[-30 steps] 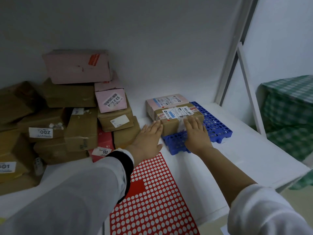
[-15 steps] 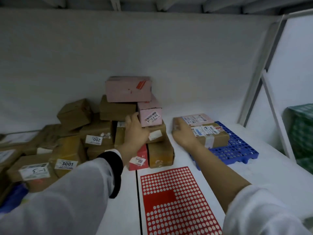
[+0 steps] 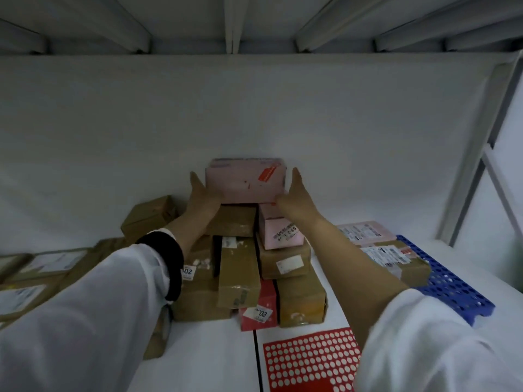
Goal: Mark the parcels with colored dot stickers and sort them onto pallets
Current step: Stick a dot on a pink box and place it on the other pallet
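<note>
— White worktop [image 3: 212, 349], pale wall [image 3: 254, 108] behind, ribbed underside of a shelf [image 3: 254, 21] overhead. What sits on it, biggest first?

— Pile of parcels [image 3: 237, 278] at centre and left, up against the wall. Mostly brown cartons, several with white labels. To its right, blue pallet [image 3: 452, 287] with a grid top. It carries two parcels that touch: a labelled brown parcel [image 3: 396, 264] nearer, a labelled pale pink one [image 3: 365, 232] behind.

— Near edge?

— Red sticker sheet [image 3: 308, 360], rows of pale dots, lying flat in front of the pile's right side. Partly hidden by the right sleeve [image 3: 424, 349].

— The parcel being handled?

— Large pink parcel [image 3: 245, 179], red tag on its front, topmost on the pile. Cannot tell whether it rests on the brown carton below or sits just clear of it.

— Hands?

— Left hand [image 3: 202, 193] flat against the parcel's left end, fingers straight, pointing up. Right hand [image 3: 294, 199] flat against the right end, fingers up, thumb at the lower front corner. Parcel pressed between the two palms; neither hand curls round it.

— Smaller items?

— Small pink parcel [image 3: 280, 232] just below the right hand, printed label facing out. Red parcel [image 3: 259, 306] at the foot of the pile, label reading 03.
</note>
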